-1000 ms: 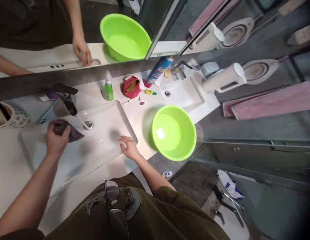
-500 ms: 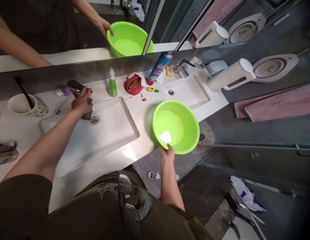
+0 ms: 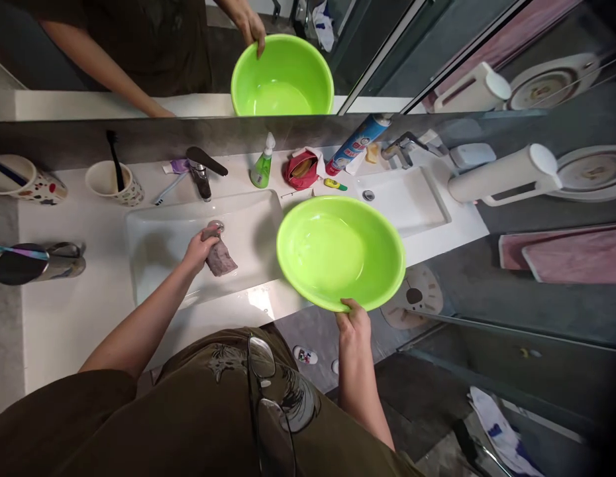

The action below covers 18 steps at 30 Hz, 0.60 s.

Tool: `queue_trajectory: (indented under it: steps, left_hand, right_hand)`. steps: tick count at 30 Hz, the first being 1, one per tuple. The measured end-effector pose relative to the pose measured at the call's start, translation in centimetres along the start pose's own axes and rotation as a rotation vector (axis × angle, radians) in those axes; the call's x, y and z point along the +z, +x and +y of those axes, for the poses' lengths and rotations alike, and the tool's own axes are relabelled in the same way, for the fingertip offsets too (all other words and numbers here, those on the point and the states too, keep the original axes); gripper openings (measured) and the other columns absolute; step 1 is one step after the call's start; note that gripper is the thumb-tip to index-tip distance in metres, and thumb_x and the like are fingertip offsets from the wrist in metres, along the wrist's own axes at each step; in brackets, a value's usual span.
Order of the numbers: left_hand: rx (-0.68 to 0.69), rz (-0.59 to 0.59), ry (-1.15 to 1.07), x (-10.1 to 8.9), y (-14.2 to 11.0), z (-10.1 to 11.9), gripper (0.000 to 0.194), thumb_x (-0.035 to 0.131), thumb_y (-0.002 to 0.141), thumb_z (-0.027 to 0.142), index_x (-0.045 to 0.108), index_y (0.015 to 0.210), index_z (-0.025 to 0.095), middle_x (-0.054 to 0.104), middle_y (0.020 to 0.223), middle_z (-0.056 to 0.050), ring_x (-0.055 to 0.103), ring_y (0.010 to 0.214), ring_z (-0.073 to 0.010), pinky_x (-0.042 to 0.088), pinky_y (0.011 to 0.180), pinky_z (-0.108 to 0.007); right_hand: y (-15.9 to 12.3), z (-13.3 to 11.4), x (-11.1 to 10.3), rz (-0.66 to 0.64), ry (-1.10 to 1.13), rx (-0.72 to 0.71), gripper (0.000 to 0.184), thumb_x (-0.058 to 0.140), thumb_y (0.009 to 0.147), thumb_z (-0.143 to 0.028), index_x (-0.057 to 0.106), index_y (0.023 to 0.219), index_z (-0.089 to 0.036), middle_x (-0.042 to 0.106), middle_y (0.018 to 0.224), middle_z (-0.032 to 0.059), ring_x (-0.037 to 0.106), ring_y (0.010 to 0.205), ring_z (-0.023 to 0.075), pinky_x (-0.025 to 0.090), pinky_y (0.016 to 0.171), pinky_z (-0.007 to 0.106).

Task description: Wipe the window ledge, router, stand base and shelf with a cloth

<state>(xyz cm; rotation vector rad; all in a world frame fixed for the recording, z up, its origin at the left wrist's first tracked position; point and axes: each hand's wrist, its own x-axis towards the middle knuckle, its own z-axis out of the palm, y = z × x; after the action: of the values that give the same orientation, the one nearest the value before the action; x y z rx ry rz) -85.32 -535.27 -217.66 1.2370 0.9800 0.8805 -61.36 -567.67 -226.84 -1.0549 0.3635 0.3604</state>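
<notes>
My right hand (image 3: pixel 354 318) grips the near rim of a lime-green plastic basin (image 3: pixel 332 255), thumb over the edge. The basin is held over the counter's front edge, between the two sinks, and looks tilted. My left hand (image 3: pixel 199 250) is closed on a wet, greyish-pink cloth (image 3: pixel 221 257) that hangs into the left sink (image 3: pixel 163 265), close to its drain. Behind that sink stands a dark-handled faucet (image 3: pixel 203 171), with no hand on it. The mirror shows the basin and my arms.
Along the back stand patterned cups (image 3: pixel 114 184), a green pump bottle (image 3: pixel 261 165), a red pouch (image 3: pixel 303 169) and a blue spray can (image 3: pixel 355 144). A white pitcher (image 3: pixel 501 175) is beside the right sink (image 3: pixel 402 199). A metal tumbler (image 3: pixel 64 262) lies at the left.
My left hand has come away from the faucet, lower into the sink with the cloth. The basin has shifted left and tilted. The view has also swung, moving the counter items rightward.
</notes>
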Motion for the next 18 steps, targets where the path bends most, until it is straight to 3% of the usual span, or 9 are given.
queue_trajectory:
  steps: [4,11,15,18]
  left_hand:
    - [-0.293,-0.063,-0.188,0.9,-3.4,-1.7,0.047,0.07,0.054,0.02,0.068,0.101,0.015,0.073,0.091,-0.005,0.064,0.074,-0.0165,0.052,0.066,-0.027]
    - [-0.481,-0.089,-0.305,1.2,-5.5,-2.7,0.036,0.071,0.054,0.013,0.066,0.089,0.014,0.07,0.073,-0.002,0.062,0.059,-0.0149,0.052,0.059,-0.027]
    - [-0.494,-0.054,-0.337,0.3,-5.4,-3.1,0.034,0.07,0.054,0.012,0.065,0.087,0.015,0.07,0.071,-0.001,0.061,0.057,-0.0139,0.051,0.058,-0.026]
    - [-0.497,-0.031,-0.362,-0.5,-5.4,-3.5,0.035,0.07,0.056,0.011,0.067,0.09,0.015,0.071,0.077,-0.002,0.062,0.059,-0.0135,0.051,0.059,-0.025]
  right_hand:
    - [-2.6,-0.2,3.3,-0.061,0.013,-0.102,0.046,0.058,0.052,-0.003,0.055,0.095,-0.019,0.068,0.086,-0.005,0.069,0.082,0.0132,0.062,0.078,0.026]
    - [-7.1,0.4,9.5,-0.213,-0.106,-0.17,0.053,0.055,0.047,-0.007,0.057,0.099,-0.019,0.068,0.082,-0.0034,0.065,0.073,0.0115,0.056,0.07,0.023]
    - [-8.9,1.0,10.7,-0.27,-0.269,-0.315,0.056,0.055,0.05,-0.015,0.059,0.107,-0.015,0.067,0.083,0.0,0.062,0.071,0.013,0.054,0.068,0.025]
    - [-9.5,0.9,10.3,-0.309,-0.423,-0.49,0.056,0.056,0.056,-0.02,0.061,0.111,-0.013,0.069,0.093,0.0057,0.065,0.082,0.018,0.056,0.077,0.032]
